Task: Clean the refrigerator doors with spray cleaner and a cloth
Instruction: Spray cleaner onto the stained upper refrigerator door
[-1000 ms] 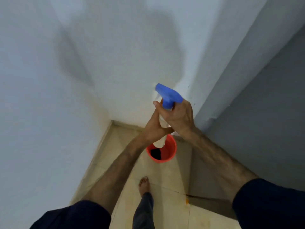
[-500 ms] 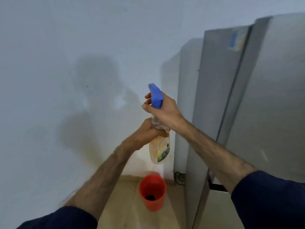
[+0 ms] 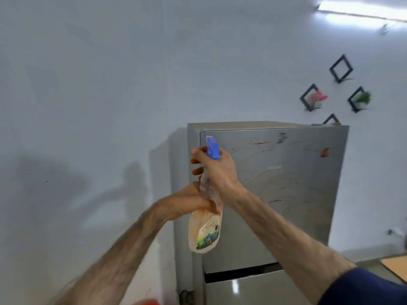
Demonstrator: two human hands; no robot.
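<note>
The spray bottle (image 3: 206, 227) was held upright in front of the left edge of the refrigerator (image 3: 275, 194), between the camera and the upper door (image 3: 286, 183). Its blue trigger head (image 3: 212, 148) stood at the top, level with the upper part of that door; which way the nozzle pointed could not be told. The labelled body of the bottle hung below both hands.

The right hand (image 3: 217, 170) gripped the neck of the bottle just under the trigger head. Its fingers (image 3: 197, 154) were curled around the neck and the front of the head, close together. The left hand (image 3: 187, 203) was wrapped around the bottle lower down, directly below the right hand and touching it. Its fingers were closed on the bottle, but their tips were hidden behind the bottle.

The upper door was grey metal and carried curved streaks and reddish-brown marks across its surface, with one rust-coloured spot (image 3: 325, 152) near its right edge. The lower door (image 3: 253, 291) sat below a dark horizontal gap. The refrigerator stood against a pale wall (image 3: 88, 84). Black diamond-shaped wall shelves (image 3: 340, 69) hung to the far right above it, two of them holding small plants. A strip light (image 3: 356, 14) ran along the upper right. A red object (image 3: 147, 302) showed at the bottom edge, too cropped to identify. No cloth could be identified in the view.
</note>
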